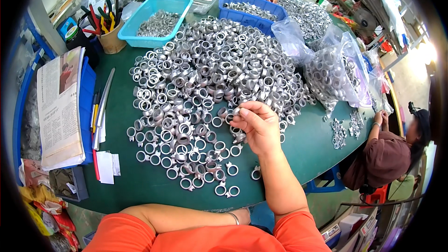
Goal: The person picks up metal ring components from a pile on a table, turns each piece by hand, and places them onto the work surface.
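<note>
A broad heap of grey metal rings (219, 60), each with a small lug, covers the middle of the green table. Over the heap's near right side, my right hand (256, 123) is closed in a pinch. Between its thumb and forefinger shows a bit of a metal ring (236, 111), mostly hidden by the fingers. My left forearm lies across my body at the table's near edge. My left hand (241, 215) rests low there, a bracelet at its wrist, its fingers out of sight. Several loose rings (227, 189) lie at the heap's near end.
Behind the heap stand a turquoise tray (154, 23) and a blue crate (252, 14), both with small metal parts. Bags of rings (331, 72) sit right. Newspaper (60, 107), a long metal tool (105, 98) and a pliers holder (112, 39) are left. Other people work at the far and right edges.
</note>
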Available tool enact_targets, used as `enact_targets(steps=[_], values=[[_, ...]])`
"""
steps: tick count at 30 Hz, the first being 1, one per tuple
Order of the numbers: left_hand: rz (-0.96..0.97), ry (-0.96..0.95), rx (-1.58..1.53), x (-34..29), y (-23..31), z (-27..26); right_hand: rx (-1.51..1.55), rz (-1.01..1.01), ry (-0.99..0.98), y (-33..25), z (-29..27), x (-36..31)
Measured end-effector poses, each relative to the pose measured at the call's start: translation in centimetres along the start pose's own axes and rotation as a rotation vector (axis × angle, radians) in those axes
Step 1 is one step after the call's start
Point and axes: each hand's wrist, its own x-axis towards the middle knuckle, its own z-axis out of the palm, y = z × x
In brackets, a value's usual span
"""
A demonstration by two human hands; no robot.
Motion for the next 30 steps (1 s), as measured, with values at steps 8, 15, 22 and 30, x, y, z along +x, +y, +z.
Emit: enact_targets(steps=[8, 15, 22, 30], values=[[-0.007, 0.042, -0.002, 1.0, 0.1, 2.1, -0.055, 0.021, 0.042, -0.2, 0.4, -0.3], [-0.005, 0.071, -0.016, 1.2, 0.2, 2.1, -0.215, -0.137, 0.028, -0.2, 1.9, -0.5], [-0.002, 0.080, -0.012, 1.2, 0.1, 2.1, -0.503, 0.247, -0.105, -1.7, 4.0, 1.2], [0.013, 0.070, 0.009, 1.7, 0.4, 2.2, -0.148, -0.224, 0.253, -9.8, 6.6, 14.7]])
